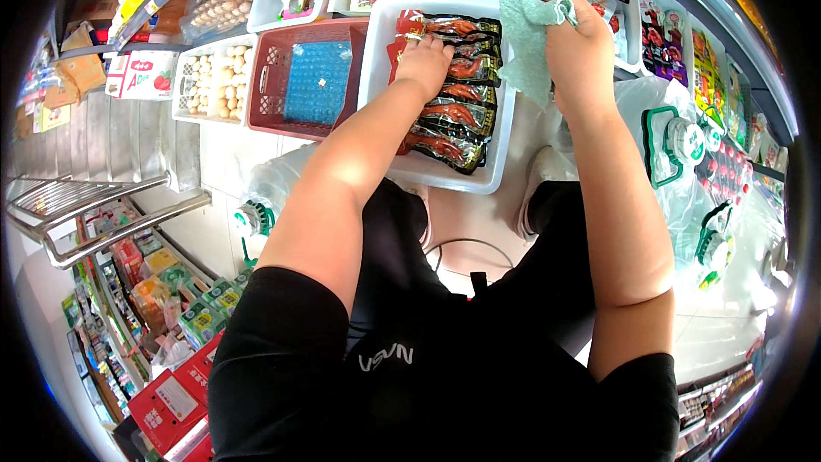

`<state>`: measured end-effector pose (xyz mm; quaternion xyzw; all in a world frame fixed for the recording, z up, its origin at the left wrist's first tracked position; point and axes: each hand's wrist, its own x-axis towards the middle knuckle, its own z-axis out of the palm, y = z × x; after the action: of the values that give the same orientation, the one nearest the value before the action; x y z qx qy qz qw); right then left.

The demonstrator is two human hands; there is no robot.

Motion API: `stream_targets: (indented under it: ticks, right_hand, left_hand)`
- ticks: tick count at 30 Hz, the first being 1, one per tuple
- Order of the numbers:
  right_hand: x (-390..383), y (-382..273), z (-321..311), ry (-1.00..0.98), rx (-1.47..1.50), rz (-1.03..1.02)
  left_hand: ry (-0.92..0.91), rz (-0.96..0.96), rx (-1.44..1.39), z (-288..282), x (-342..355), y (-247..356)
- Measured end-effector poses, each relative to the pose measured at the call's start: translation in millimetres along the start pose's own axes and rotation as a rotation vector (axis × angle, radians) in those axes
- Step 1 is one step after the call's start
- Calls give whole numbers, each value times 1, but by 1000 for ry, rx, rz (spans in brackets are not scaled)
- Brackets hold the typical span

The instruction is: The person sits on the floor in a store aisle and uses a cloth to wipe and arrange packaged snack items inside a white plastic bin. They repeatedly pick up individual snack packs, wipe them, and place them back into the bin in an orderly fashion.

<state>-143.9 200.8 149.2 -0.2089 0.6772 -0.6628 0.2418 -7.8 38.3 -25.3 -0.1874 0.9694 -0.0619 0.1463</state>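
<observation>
Black-and-red snack packets (453,111) lie overlapping in a white plastic tray (376,51) on the shop shelf, and your left hand (423,64) presses down flat on the upper ones, fingers spread. Your right hand (569,30) is closed around a pale green cloth (526,43), held over the tray's right rim. Just left of the tray sits a red basket (269,85) holding a blue egg carton (318,81); beyond it, a white bin of loose eggs (214,81). Large water bottles (684,141) crowd the floor at your right.
</observation>
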Motion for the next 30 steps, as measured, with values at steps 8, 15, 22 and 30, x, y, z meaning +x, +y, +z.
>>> stream_targets:
  ticks: [8, 15, 22, 30]
  right_hand:
    - [-2, -2, -2, -11, -84, 10]
    - [-3, 0, -1, -50, -63, -5]
    - [-6, -4, 4, -30, -22, -1]
    - [-3, -1, 2, -21, -23, -18]
  left_hand:
    - [-43, -90, -123, -5, -5, -24]
    - [-249, 272, -556, -29, -42, -45]
    - [-540, 414, -312, 0, -86, -8]
    - [-334, 178, -409, -18, -67, -14]
